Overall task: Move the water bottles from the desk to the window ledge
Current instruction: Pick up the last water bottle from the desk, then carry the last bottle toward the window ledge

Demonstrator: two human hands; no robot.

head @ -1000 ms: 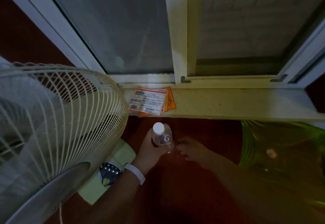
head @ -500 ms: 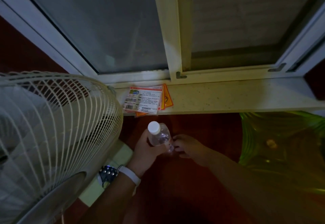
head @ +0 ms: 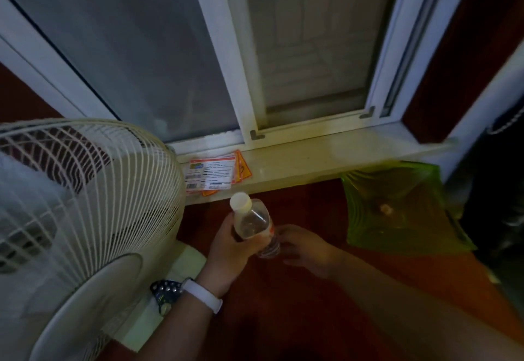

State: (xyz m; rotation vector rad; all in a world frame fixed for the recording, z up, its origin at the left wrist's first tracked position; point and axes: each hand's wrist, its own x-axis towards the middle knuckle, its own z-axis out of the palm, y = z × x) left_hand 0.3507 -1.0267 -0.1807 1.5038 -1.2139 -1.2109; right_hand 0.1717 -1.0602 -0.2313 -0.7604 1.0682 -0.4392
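Gripping bottle round its middle with left grip, in mid-air just below ledge at 12 o'clock, cap tilted toward 11 o'clock. Keeping right grip at 3 o'clock of base, fingers curled; cannot tell whether touching. Looks nearly empty: probably light, thin-walled, easily crushed, slick. Best to hold mid-body, gently.

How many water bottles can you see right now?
1. The water bottle is gripped by the left hand, below the window ledge; none stands on the ledge. Others may be out of frame.
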